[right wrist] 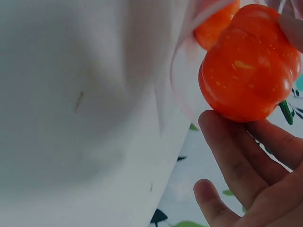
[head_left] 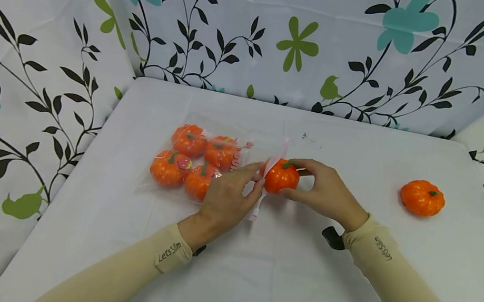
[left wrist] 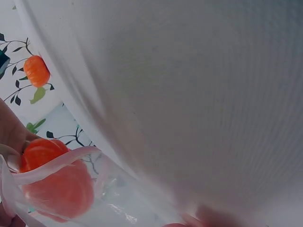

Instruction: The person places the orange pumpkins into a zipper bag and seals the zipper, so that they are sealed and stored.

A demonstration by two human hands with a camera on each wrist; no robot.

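Observation:
My right hand (head_left: 319, 188) grips an orange toy pumpkin (head_left: 282, 178) with a green stem between thumb and fingers, at the mouth of a clear zip bag (head_left: 150, 185). In the left wrist view the bag's pink zip edge (left wrist: 61, 163) crosses over that pumpkin, so part of it is inside. My left hand (head_left: 230, 194) pinches the bag's edge beside the opening, its forearm coming from the lower left. Several more orange pumpkins (head_left: 189, 140) lie inside the bag, one partly covered by the left hand. In the right wrist view my right fingers (right wrist: 236, 161) support the pumpkin from below.
Another orange pumpkin (head_left: 422, 198) lies alone at the right of the white-covered table (head_left: 277, 285). Cloth with leaf and flower prints (head_left: 243, 28) hangs behind and at the sides. A dark wrist strap piece (head_left: 333, 238) shows by the right cuff.

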